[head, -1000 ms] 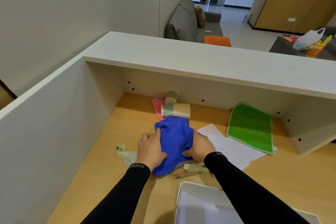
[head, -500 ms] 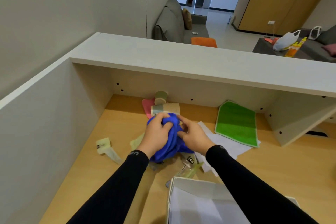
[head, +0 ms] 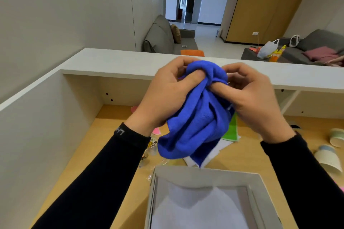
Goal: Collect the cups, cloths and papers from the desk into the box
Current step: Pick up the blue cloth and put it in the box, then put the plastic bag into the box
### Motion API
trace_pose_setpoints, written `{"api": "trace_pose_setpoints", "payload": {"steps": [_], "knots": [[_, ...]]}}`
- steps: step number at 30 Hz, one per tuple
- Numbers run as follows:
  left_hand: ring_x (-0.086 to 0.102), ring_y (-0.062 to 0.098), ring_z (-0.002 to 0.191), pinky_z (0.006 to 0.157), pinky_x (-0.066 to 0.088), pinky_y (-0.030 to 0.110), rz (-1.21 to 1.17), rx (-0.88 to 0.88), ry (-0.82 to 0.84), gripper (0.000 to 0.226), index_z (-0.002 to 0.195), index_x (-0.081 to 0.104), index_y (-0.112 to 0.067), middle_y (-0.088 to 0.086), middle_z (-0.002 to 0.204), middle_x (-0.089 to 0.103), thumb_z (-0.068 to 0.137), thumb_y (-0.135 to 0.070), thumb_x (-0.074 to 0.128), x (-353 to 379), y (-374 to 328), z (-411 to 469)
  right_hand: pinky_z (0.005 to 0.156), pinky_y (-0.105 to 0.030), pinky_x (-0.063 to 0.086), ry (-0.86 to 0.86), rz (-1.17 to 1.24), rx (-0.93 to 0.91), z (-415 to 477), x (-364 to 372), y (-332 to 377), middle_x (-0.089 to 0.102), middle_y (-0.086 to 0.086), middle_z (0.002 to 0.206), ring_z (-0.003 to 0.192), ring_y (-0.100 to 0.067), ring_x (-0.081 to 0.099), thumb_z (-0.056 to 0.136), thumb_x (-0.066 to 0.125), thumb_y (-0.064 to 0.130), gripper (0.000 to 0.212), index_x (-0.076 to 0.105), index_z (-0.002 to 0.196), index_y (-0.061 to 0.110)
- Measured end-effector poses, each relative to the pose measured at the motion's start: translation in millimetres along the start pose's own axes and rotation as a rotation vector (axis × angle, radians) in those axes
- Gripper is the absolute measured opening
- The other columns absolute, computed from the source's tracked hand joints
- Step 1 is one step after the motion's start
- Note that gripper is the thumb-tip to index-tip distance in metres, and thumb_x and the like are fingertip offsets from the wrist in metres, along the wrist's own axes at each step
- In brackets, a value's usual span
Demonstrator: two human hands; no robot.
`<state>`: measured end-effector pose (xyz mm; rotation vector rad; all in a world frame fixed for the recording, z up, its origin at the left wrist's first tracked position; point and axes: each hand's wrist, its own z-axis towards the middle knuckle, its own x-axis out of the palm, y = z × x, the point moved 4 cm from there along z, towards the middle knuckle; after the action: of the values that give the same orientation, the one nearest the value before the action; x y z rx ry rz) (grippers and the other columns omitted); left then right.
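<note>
Blue cloth bunched between both hands, left hand, right hand, above box

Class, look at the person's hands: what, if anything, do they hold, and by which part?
The bunched blue cloth, by its gathered top: the left hand grips it, the right hand pinches its folds.

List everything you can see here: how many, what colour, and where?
blue cloth: one, blue, bunched, held above the desk
box: one, grey-white, open, desk's near edge
green cloth: one, green, on the desk, mostly hidden behind the blue cloth
papers: white, count unclear, under the green cloth
paper cups: two, pale, desk's right end
wrappers: a few, clear and yellow, beside the left sleeve
sofa: one, grey, room beyond
left hand: grips the blue cloth
right hand: grips the blue cloth
</note>
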<state>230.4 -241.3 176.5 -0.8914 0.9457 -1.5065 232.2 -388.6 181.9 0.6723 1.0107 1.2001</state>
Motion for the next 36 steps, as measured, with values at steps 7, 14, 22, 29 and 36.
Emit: {"api": "trace_pose_setpoints", "payload": {"steps": [7,14,22,29,36], "knots": [[0.059,0.005,0.076,0.072,0.048,0.017,0.236,-0.195,0.151,0.011,0.091,0.066,-0.018,-0.002,0.085,0.068,0.088,-0.009,0.059,32,20,-35,0.061,-0.042,0.047,0.143,-0.042,0.189,-53,-26,-29,0.069,-0.02,0.077,0.063,-0.021,0.054,0.07,0.079,0.008,0.018,0.067,0.082,0.012],[0.053,0.012,0.075,0.054,0.037,0.008,0.756,-0.429,0.506,0.017,0.099,0.067,-0.015,0.001,0.089,0.066,0.086,-0.011,0.057,40,125,-96,0.052,-0.017,0.036,0.633,-0.547,0.417,-108,-2,-140,0.057,0.008,0.07,0.054,-0.002,0.046,0.063,0.082,0.021,0.027,0.059,0.073,0.03],[0.061,0.012,0.092,0.083,0.049,0.026,0.871,-0.47,0.357,0.026,0.109,0.066,-0.021,-0.004,0.109,0.068,0.087,-0.017,0.053,-12,151,-105,0.073,-0.027,0.049,0.631,-0.557,0.424,-90,23,-144,0.067,0.004,0.09,0.073,-0.01,0.06,0.075,0.074,0.038,0.029,0.065,0.098,0.022],[0.054,0.014,0.075,0.058,0.04,0.025,1.006,-0.705,-0.266,0.028,0.117,0.061,-0.018,-0.002,0.096,0.065,0.089,-0.021,0.055,-140,177,-116,0.072,-0.024,0.041,0.486,-0.539,0.415,-38,90,-160,0.064,-0.003,0.106,0.082,-0.016,0.058,0.084,0.063,0.028,0.039,0.057,0.12,0.017],[0.059,0.018,0.097,0.079,0.045,0.028,1.014,-0.813,-0.062,0.053,0.138,0.044,-0.025,0.007,0.14,0.05,0.088,-0.03,0.059,-169,220,-132,0.069,-0.029,0.054,0.75,-0.655,0.791,-38,137,-216,0.053,-0.012,0.134,0.077,-0.018,0.057,0.091,0.055,0.025,0.067,0.022,0.148,0.017]]}}
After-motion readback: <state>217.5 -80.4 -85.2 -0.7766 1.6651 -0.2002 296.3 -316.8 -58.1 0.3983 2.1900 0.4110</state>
